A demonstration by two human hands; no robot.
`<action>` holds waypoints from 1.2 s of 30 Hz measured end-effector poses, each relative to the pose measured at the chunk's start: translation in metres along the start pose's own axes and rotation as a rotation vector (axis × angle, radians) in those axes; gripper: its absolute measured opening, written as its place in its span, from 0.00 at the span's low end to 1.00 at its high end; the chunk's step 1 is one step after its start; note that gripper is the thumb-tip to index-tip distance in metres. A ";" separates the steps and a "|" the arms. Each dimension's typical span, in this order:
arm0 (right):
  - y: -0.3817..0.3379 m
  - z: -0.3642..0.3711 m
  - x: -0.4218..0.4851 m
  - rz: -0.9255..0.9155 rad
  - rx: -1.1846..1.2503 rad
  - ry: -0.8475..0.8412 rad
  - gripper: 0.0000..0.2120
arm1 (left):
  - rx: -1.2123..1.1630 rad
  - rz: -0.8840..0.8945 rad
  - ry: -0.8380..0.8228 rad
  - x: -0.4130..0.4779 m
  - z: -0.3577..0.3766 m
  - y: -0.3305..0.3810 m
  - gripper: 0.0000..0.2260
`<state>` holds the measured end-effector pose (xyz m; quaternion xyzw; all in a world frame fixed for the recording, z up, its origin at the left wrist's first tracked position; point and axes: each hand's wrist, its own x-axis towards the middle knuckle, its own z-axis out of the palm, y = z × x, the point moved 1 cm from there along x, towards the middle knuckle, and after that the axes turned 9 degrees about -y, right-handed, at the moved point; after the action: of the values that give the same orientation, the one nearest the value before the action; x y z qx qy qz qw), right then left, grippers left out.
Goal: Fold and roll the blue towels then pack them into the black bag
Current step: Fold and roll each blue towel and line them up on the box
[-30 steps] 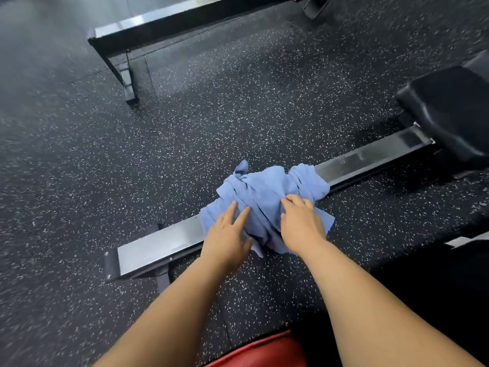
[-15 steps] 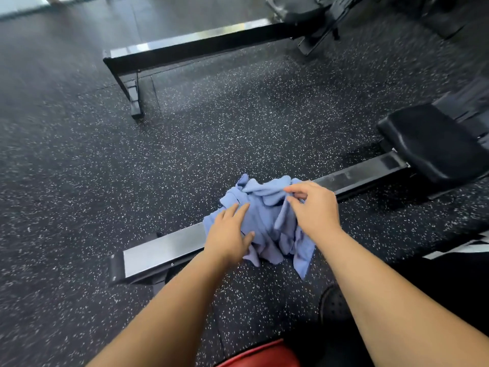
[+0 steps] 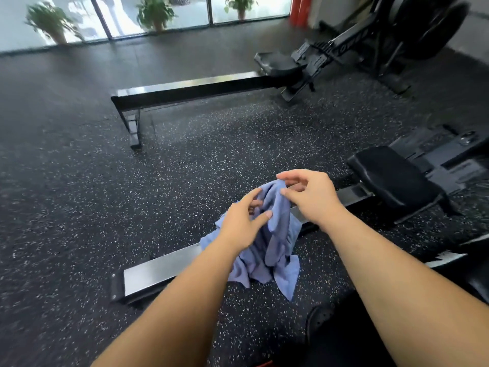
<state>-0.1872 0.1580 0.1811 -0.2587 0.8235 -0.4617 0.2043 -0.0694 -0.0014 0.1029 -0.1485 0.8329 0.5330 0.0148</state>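
Nearest us, low at the right, lies a dark shape (image 3: 333,337) that we cannot make out, so we cannot say whether it is the black bag; no bag shows plainly. Just beyond it the blue towels (image 3: 277,250) hang in one crumpled bunch, thin and soft-looking, with the lower corners drooping over the near rail (image 3: 158,271) toward the floor and the top lifted clear. Our left hand (image 3: 242,223) curls thumb and fingers round the left side of the bunch, and our right hand (image 3: 315,197) pinches its topmost fold between thumb and fingertips. We judge the task barely begun: this is the sorting-out, before any fold. The next move calls for finding an edge or two corners, drawing one towel loose and spreading it flat. Cloth this limp will likely sag and cling to itself, so both hands must hold it taut. The rail is a flat strip of brushed metal on a black frame, narrow for folding on. Farther right along it sits a padded black seat (image 3: 391,176), matte and rounded. All around lies grainy black rubber floor (image 3: 79,207) flecked with white. Farther off stands a second rowing machine (image 3: 198,88) with the same long rail, and at the far wall potted plants (image 3: 53,22) stand before bright windows.
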 end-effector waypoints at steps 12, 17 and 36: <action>-0.090 -0.060 -0.069 -0.096 0.142 0.023 0.16 | -0.058 0.237 0.080 -0.034 -0.031 0.121 0.09; -0.107 -0.087 -0.108 -0.065 0.113 0.041 0.18 | -0.027 0.352 0.115 -0.052 -0.046 0.172 0.08; -0.135 -0.237 -0.294 0.007 -0.065 0.511 0.04 | -0.022 0.740 -0.129 -0.102 0.026 0.411 0.05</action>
<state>-0.0617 0.4345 0.4433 -0.1370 0.8637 -0.4848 -0.0173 -0.0836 0.2050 0.4738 0.1964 0.8219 0.5193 -0.1278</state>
